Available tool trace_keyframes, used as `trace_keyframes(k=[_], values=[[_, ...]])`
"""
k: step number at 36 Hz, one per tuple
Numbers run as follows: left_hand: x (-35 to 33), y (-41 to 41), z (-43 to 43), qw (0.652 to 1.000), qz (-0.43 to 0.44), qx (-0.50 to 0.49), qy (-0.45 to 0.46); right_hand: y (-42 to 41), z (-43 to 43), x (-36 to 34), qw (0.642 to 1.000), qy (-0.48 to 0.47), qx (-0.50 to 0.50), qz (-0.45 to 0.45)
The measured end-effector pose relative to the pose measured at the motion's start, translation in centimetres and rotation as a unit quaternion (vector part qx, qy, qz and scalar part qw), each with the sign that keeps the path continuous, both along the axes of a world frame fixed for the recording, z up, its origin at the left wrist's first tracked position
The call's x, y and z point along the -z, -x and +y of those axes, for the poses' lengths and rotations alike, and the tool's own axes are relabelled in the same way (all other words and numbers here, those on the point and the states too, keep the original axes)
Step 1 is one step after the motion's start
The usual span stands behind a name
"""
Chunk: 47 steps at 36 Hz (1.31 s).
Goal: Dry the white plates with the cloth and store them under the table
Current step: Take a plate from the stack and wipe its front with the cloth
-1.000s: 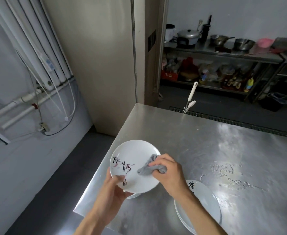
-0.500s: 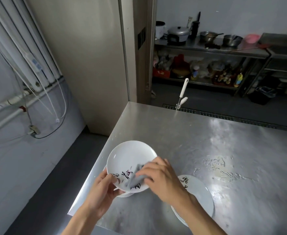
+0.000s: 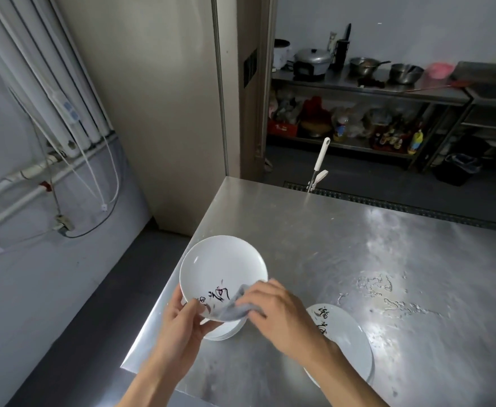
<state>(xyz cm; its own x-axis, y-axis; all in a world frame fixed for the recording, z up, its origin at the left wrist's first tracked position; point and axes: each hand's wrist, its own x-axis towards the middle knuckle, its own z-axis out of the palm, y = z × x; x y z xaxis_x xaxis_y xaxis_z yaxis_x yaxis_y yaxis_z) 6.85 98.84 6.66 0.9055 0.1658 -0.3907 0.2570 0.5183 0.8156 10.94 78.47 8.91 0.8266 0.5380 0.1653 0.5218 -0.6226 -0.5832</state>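
Note:
A white plate (image 3: 222, 267) with black and red brush marks is held tilted over the near left corner of the steel table (image 3: 343, 259). My left hand (image 3: 183, 321) grips its near rim from below, thumb on the face. My right hand (image 3: 279, 314) holds a grey cloth (image 3: 230, 308) pressed against the plate's lower face. Under the held plate a short stack of white plates (image 3: 226, 331) sits on the table. Another white plate stack (image 3: 349, 342) lies to the right, partly hidden by my right forearm.
Water streaks (image 3: 387, 295) spot the table to the right of the plates. A white-handled tool (image 3: 318, 163) stands at the table's far edge. Beyond are steel shelves (image 3: 370, 92) with pots. The floor drops away left of the table corner.
The cloth and my right hand slid from the plate's right side down to its lower edge, and the plate's brush marks turned toward the bottom. The view shifted slightly.

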Motion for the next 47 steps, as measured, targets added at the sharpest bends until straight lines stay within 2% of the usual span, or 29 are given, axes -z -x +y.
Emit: trace_keyframes(k=[2, 5, 7, 10, 16, 20, 23, 26, 27, 32, 33, 35, 37, 41, 42, 45, 47], values=[[-0.1, 0.0, -0.4, 1.0, -0.008, -0.007, -0.002, -0.7, -0.6, 0.5, 0.997, -0.002, 0.07, 0.012], [-0.2, 0.2, -0.8, 1.0, -0.015, -0.002, 0.006, 0.3, 0.2, 1.0, 0.998, -0.029, 0.057, 0.029], [0.0, 0.7, -1.3, 1.0, -0.014, 0.0, 0.023, 1.0, 0.9, 1.4, 0.991, -0.094, 0.079, 0.054], [0.0, 1.5, -2.3, 0.999, -0.009, 0.017, 0.034, 0.6, 0.9, 2.0, 0.964, -0.191, 0.173, 0.064], [-0.7, 1.1, 0.0, 0.998, -0.003, 0.049, 0.035, -0.3, -1.3, 1.3, 0.967, -0.225, 0.106, 0.049], [-1.5, 0.6, 1.8, 0.992, 0.018, 0.116, -0.046, -1.5, -3.9, 0.5, 0.98, -0.191, 0.056, 0.03], [-1.1, 0.6, 2.3, 0.986, 0.039, 0.15, -0.053, -2.4, -5.1, 0.2, 0.987, -0.152, 0.047, 0.008], [-0.2, 0.5, 1.9, 0.989, 0.039, 0.135, -0.047, -2.3, -4.7, 0.2, 0.985, 0.002, 0.096, -0.143], [0.1, 0.4, 1.6, 0.991, 0.039, 0.123, -0.043, -1.8, -4.2, 0.2, 0.982, 0.035, 0.102, -0.156], [0.9, 0.1, 0.4, 0.995, 0.053, 0.085, -0.023, 1.4, -1.1, 0.8, 0.996, 0.0, -0.073, -0.041], [0.9, 0.1, 0.3, 0.995, 0.054, 0.08, -0.019, 1.1, -1.1, 0.7, 0.998, -0.01, -0.059, -0.035], [0.8, 0.2, 0.2, 0.996, 0.054, 0.07, -0.003, 0.0, -1.7, 0.6, 0.999, -0.025, 0.038, -0.025], [0.8, 0.2, 0.2, 0.997, 0.053, 0.06, 0.014, -0.4, -1.8, 0.3, 0.995, -0.008, 0.102, -0.021], [0.7, 0.2, -0.2, 0.996, 0.036, 0.08, 0.007, 1.8, 0.2, 0.4, 0.999, 0.011, -0.035, 0.03], [0.7, 0.2, -0.4, 0.996, 0.032, 0.079, 0.005, 1.6, 0.2, 0.4, 0.999, 0.008, -0.028, 0.042], [0.3, 0.5, -0.9, 0.998, 0.02, 0.064, 0.006, 0.0, -0.8, 0.7, 0.996, 0.0, 0.09, 0.021], [0.1, 0.6, -1.0, 0.997, 0.017, 0.077, -0.006, 0.4, -0.5, 0.4, 0.997, 0.053, 0.058, -0.011]])
